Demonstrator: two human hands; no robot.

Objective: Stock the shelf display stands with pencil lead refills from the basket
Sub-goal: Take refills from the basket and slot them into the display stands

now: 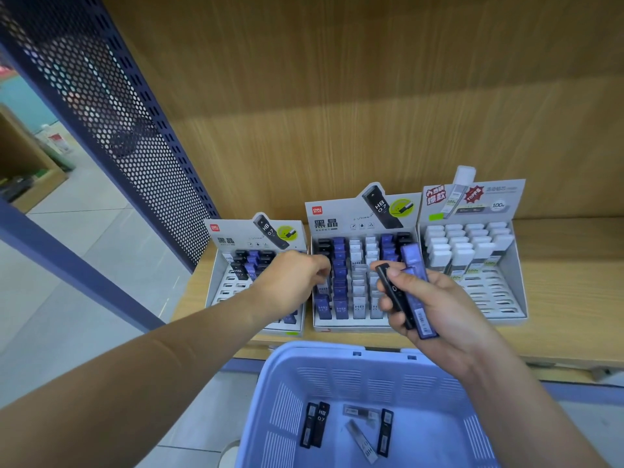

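Note:
Three cardboard display stands sit on the wooden shelf: a left stand (219,265), a middle stand (341,219) with black, purple and white lead refills, and a right stand (506,251) with white-capped refills. My left hand (290,278) reaches over the gap between the left and middle stands, fingers curled at a refill in the middle stand's left column. My right hand (435,305) grips a black refill (393,292) and a purple refill (417,292) in front of the middle stand. The light purple basket (337,363) below holds several loose refills (351,430).
A dark perforated metal panel (111,123) stands at the shelf's left end. The wooden back wall (371,96) rises behind the stands. Tiled floor (84,282) lies to the left. The shelf's front edge (557,363) runs just beyond the basket.

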